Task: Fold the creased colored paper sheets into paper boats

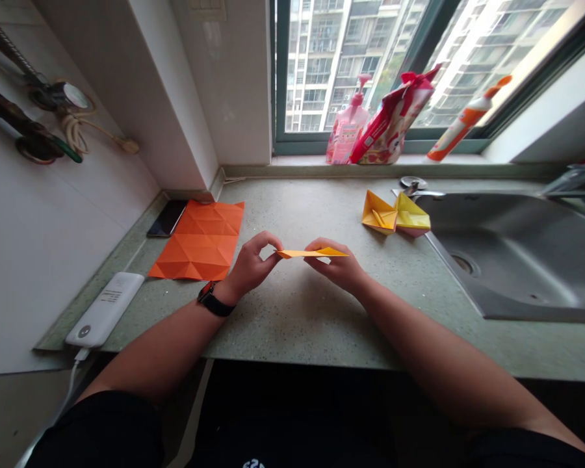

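Between my two hands a piece of folded orange paper (297,254) is held above the counter, seen nearly edge-on. My left hand (252,263) pinches its left end between thumb and fingers. At the other end my right hand (338,265) grips the paper, with the thumb and fingers curled around it. To the left lies a creased orange sheet (202,237), its fold lines forming triangles. An orange paper boat (379,213) and a yellow paper boat (412,214) stand side by side near the sink.
A phone (168,218) lies partly beside the creased sheet. A white power bank (106,309) with a cable sits at the counter's left. The steel sink (517,260) is at right. A pink pump bottle (347,130), red bag (394,120) and orange-white bottle (463,123) line the windowsill.
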`<state>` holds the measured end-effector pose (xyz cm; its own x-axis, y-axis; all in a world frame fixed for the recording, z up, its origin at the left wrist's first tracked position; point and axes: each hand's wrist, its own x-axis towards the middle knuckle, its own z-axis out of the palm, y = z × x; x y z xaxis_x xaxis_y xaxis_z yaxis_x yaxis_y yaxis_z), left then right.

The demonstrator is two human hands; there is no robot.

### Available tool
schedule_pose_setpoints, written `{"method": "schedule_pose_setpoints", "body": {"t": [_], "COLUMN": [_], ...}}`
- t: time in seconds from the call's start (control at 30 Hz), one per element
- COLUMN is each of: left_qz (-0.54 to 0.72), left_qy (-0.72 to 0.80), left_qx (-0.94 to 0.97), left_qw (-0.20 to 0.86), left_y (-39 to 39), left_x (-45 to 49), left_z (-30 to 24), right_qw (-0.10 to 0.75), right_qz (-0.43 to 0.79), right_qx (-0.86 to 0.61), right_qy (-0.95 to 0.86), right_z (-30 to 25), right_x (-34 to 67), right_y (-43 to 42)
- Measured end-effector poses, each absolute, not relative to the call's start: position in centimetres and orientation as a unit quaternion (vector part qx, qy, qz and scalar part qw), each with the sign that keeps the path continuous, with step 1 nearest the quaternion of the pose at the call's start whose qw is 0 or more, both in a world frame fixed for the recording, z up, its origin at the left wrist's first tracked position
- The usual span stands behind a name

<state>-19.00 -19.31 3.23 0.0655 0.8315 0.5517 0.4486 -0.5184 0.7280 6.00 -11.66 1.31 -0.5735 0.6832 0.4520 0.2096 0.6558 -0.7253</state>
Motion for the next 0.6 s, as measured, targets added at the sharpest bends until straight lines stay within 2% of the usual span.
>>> {"method": "schedule_pose_setpoints", "body": {"t": [0.3,0.6], "left_qz": [0.498,0.458], "left_qy": [0.419,0.467], "left_qx": [0.756,0.756], "left_qw": [0.075,0.015], "left_y": [-19.5,-19.1], "left_x": [-19.1,-20.1], "left_z": [3.4,3.1], "right_qw": [0.428,0.477], "right_qz": [0.186,0.094], "right_qx": [-0.288,-0.215], "right_qy": [-0.836,-0.847], "right_z": [1.3,1.8], "right_x": [6.2,6.7], "right_y": [-11.2,-11.3]}}
